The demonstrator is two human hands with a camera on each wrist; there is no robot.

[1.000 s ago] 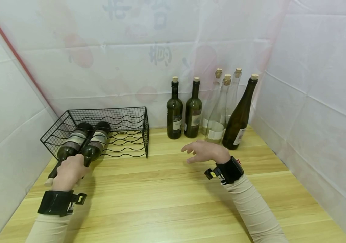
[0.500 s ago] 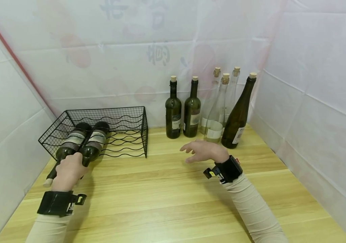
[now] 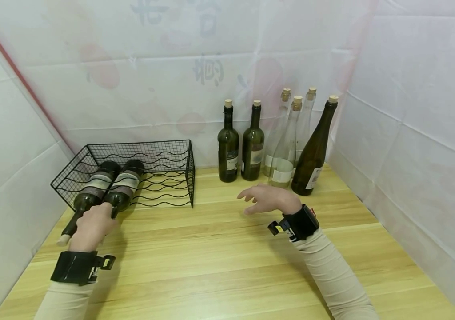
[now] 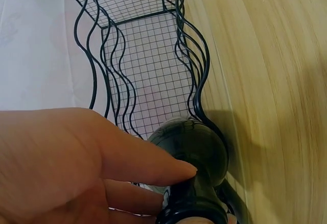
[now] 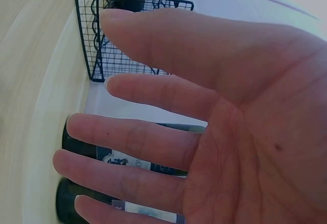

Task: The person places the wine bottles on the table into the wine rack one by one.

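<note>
At the left of the head view, my left hand (image 3: pixel 94 224) holds the neck of a dark green wine bottle (image 3: pixel 125 184), which lies in a black wire wine rack (image 3: pixel 163 195). The left wrist view shows the thumb (image 4: pixel 153 168) along the bottle's neck (image 4: pixel 194 191), with fingers behind it; the hand covers part of the neck. To its left lies a second wine bottle (image 3: pixel 91 191), its corked end sticking out toward me. My right hand (image 3: pixel 269 198) hovers above the table, palm facing left, fingers extended and holding nothing.
Behind my right hand stand two green wine bottles (image 3: pixel 228 155), several clear corked bottles (image 3: pixel 283 164) and a tall brown bottle (image 3: pixel 311 155). White sheeting (image 3: pixel 423 133) borders the wooden table (image 3: pixel 195 262) at the back and both sides.
The head view shifts slightly. My left hand moves a little along the bottle's neck, toward its corked end. My right hand and the bottles keep their places.
</note>
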